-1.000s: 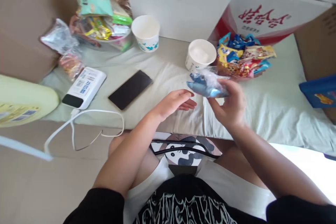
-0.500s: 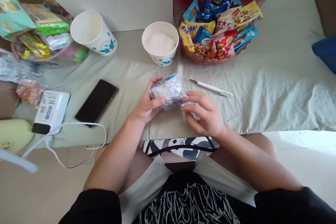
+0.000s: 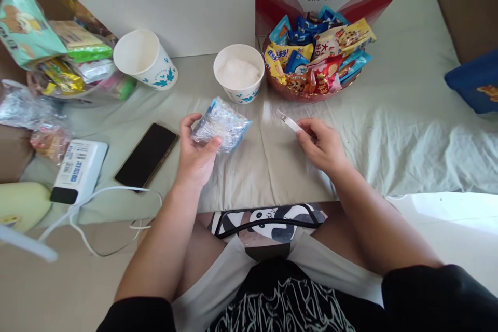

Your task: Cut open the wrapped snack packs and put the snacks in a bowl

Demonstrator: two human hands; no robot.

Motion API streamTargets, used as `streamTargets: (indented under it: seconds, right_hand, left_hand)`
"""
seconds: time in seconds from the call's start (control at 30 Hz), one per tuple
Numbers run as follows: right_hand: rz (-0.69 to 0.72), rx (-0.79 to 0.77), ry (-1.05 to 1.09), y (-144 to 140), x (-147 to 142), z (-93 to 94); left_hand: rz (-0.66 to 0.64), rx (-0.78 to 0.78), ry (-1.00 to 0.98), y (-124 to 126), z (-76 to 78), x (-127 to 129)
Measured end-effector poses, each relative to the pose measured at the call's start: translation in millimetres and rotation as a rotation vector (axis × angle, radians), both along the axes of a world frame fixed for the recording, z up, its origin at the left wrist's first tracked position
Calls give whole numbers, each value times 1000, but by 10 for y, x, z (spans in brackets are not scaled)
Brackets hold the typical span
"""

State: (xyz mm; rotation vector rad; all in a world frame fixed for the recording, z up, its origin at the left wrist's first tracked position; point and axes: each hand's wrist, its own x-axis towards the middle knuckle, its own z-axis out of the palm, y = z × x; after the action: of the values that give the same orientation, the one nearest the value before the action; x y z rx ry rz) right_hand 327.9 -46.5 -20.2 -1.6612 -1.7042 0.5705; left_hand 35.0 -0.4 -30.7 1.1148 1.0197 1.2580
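My left hand (image 3: 197, 158) grips a packet wrapped in crinkled clear film (image 3: 224, 127), with blue showing along its edges. The thumb lies on the near side of the packet and the fingers are behind it. To the right, my right hand (image 3: 322, 146) pinches a slim white pen-shaped tool (image 3: 291, 123), its metallic end pointing up and left toward the packet but apart from it. That end is too blurred for its exact kind. Beyond the packet stands a paper cup (image 3: 241, 94) with white material inside.
A bowl (image 3: 301, 94) of wrapped snacks sits at the back right. Another paper cup (image 3: 163, 70) tilts beside a snack-filled bowl (image 3: 93, 96) at left. A phone (image 3: 147, 155), a white power strip (image 3: 83, 166) and its cable lie on the left. Large boxes stand behind.
My right hand has left the packet and picked up the white pen-shaped tool from the cloth. My left hand has shifted left with the packet, now tilted differently.
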Motion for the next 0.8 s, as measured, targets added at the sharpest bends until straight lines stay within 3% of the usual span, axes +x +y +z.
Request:
streamTargets:
  seconds: [0.1, 0.2, 0.4, 0.6, 0.8]
  right_hand:
    - [105, -104, 200, -26, -168, 65]
    - [204, -134, 247, -56, -297, 79]
    - [238, -116, 214, -128, -427, 41]
    - [175, -96, 154, -151, -503, -10]
    - [228, 58, 19, -118, -485, -12]
  left_hand:
    - [12, -26, 78, -22, -45, 7]
    - [14, -34, 134, -35, -87, 23]
    - [-71, -8, 270, -107, -44, 89]
    - [-115, -15, 331, -150, 16, 167]
    - [-163, -24, 297, -144, 15, 188]
